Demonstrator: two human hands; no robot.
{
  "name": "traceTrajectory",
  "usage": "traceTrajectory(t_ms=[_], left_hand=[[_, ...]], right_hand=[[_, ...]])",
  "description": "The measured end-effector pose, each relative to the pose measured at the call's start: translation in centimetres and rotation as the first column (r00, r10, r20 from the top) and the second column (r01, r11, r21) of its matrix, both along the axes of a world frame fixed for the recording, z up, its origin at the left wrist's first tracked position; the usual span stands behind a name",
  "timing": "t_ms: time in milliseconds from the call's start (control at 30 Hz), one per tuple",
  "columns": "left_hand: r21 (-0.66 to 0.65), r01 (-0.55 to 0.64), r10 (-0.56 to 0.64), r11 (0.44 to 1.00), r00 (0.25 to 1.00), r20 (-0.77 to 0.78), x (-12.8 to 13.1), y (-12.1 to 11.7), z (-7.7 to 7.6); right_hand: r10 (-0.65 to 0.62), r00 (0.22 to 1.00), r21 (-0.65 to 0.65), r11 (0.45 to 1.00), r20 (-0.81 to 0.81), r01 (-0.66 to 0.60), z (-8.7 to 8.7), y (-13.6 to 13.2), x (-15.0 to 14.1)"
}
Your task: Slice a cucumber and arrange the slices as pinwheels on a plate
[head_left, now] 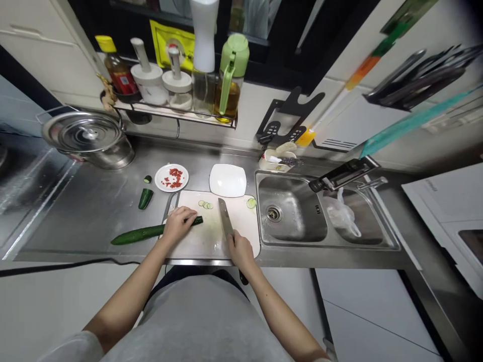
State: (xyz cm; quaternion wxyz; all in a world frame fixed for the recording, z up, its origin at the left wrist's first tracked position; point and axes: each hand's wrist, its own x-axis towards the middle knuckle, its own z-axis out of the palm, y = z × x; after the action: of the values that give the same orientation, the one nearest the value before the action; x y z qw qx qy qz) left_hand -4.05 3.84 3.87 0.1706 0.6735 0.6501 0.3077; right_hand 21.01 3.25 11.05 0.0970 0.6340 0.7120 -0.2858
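My left hand [178, 225] is closed over a long dark green cucumber [139, 235], whose cut end pokes out past my fingers onto the white cutting board [241, 226]. The rest of it reaches left over the steel counter. In my right hand [240, 250] is a kitchen knife [225, 216], gripped where blade meets handle, its blade pointing away from me and apart from the cucumber. Several thin cucumber slices [206, 204] lie near the board's far edge, with more pale green slices [251, 203] at its right corner.
Behind the board are a plate of chopped red pieces [174, 179] and a white square plate [228, 180]. A cucumber piece [145, 198] and a small end [147, 179] lie left. A double sink [290, 241] is at right, a lidded steel pot [109, 153] far left, a condiment shelf [181, 114] above.
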Motion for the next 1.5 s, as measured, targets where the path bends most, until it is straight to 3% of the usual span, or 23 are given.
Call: traceTrajectory(t_ms=[233, 833, 1500], left_hand=[[0.057, 0.139, -0.134, 0.989, 0.987, -0.087, 0.1, -1.0, -0.9], [0.071, 0.162, -0.145, 0.984, 0.969, -0.202, 0.3, -1.0, -1.1], [0.022, 0.125, -0.117, 0.992, 0.968, -0.22, 0.5, -1.1, -1.1]], right_hand=[[0.038, 0.997, -0.062, 0.997, -0.066, -0.042, -0.2, -0.4, -2.8], [0.106, 0.994, -0.089, 0.99, -0.034, -0.108, 0.2, -1.8, -6.0], [0.113, 0.993, -0.183, 0.976, -0.017, -0.114, 1.2, -3.4, -6.7]])
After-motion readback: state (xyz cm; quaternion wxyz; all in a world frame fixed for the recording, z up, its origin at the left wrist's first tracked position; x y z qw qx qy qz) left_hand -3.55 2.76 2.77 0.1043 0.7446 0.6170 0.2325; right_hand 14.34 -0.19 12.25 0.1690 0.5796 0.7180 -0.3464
